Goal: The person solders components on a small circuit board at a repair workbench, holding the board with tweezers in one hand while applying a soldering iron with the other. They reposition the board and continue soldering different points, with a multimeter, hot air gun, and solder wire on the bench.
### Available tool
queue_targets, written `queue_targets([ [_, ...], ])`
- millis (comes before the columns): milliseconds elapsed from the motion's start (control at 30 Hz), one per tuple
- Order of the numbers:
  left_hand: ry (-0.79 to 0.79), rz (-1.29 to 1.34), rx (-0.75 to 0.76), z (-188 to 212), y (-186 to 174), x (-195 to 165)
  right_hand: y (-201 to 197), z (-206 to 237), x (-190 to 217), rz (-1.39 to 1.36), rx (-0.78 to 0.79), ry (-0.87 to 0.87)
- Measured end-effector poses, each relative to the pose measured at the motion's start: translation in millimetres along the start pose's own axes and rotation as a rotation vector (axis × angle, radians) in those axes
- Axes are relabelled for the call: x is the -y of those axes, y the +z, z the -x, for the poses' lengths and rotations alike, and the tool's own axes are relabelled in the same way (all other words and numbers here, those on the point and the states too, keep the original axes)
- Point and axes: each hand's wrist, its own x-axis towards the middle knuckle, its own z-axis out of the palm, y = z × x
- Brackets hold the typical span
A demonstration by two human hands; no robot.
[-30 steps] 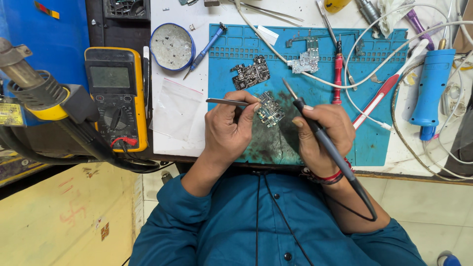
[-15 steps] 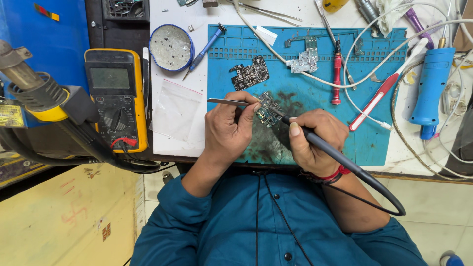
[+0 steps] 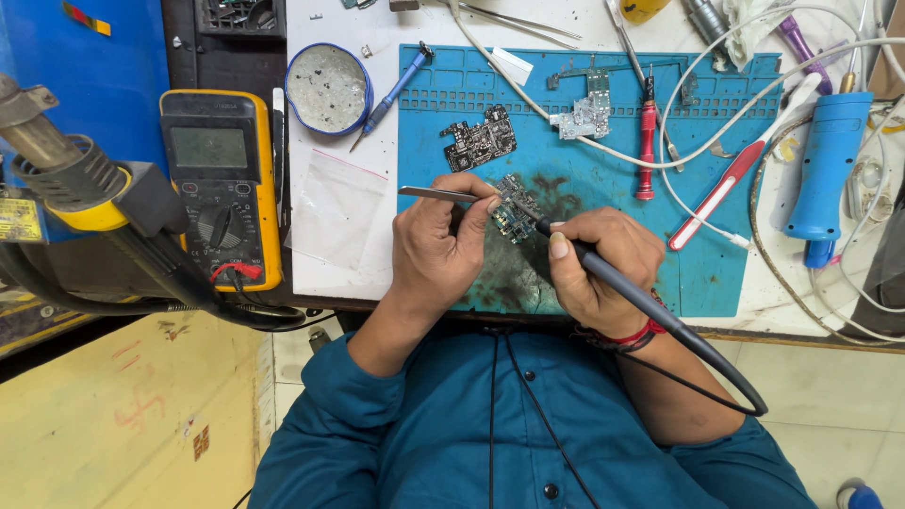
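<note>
Head camera looks straight down, close above the blue mat (image 3: 716, 217).

Under both hands: work mat (image 3: 716, 273), spread on bench top (image 3: 325, 269). Between left hand (image 3: 443, 250) and right hand (image 3: 599, 264): small circuit board (image 3: 514, 209), on the mat, touching the fingertips. Held in the left hand: tweezers (image 3: 434, 193), jutting out leftward. Held in the right hand: soldering iron (image 3: 622, 287), tip on the small circuit board, cable trailing back past the wrist. Just beyond the left hand: second circuit board (image 3: 479, 139). Beyond the right hand: third board (image 3: 586, 115), with screwdriver (image 3: 647, 141) right of it. Left of the left hand: plastic bag (image 3: 335, 209), then multimeter (image 3: 222, 188). Beyond the bag: round tin (image 3: 328, 87). Far right of the right hand: handheld tool (image 3: 830, 165).
</note>
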Motion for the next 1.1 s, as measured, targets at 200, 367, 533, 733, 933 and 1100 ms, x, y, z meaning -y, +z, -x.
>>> queue_targets([
  [200,0.015,-0.001,0.002,-0.8,0.3,0.6,0.3,-0.6,0.1,-0.004,-0.009,-0.008],
  [367,-0.007,-0.012,-0.002,0.4,0.8,1.2,1.2,-0.1,-1.0,0.006,-0.008,-0.007],
  [533,-0.002,-0.005,-0.006,0.5,1.6,2.0,1.3,0.8,-1.7,-0.008,-0.01,-0.005],
  [733,-0.009,-0.003,-0.003,0.5,1.1,1.7,1.2,0.8,-1.7,-0.01,-0.004,0.006],
  [933,-0.002,0.004,-0.004,0.6,1.5,1.5,1.0,0.7,-1.2,-0.012,-0.006,0.004],
  [1100,0.003,0.005,-0.006,0.5,1.1,1.8,-0.1,0.1,-1.2,-0.011,-0.001,0.003],
])
